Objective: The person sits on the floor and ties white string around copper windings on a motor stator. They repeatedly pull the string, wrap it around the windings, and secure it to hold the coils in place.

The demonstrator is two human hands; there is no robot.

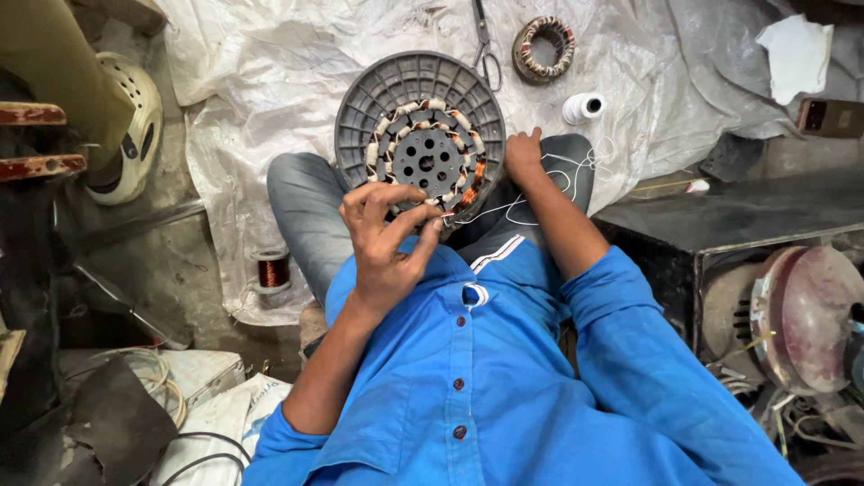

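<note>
Currently a round grey motor stator with wound coils is rested on the person's lap, against the knees. The left hand is closed in a pinch on a thin white thread at the lower rim of the stator. The right hand is laid on the right edge, fingers curled against it. Scissors and a white thread spool are seen beyond, on the plastic sheet. Possibly the thread could be snapped if it is pulled too hard, or the stator could slide off the knees.

head view | worn on head; faces steeply down; close over lap and floor
</note>
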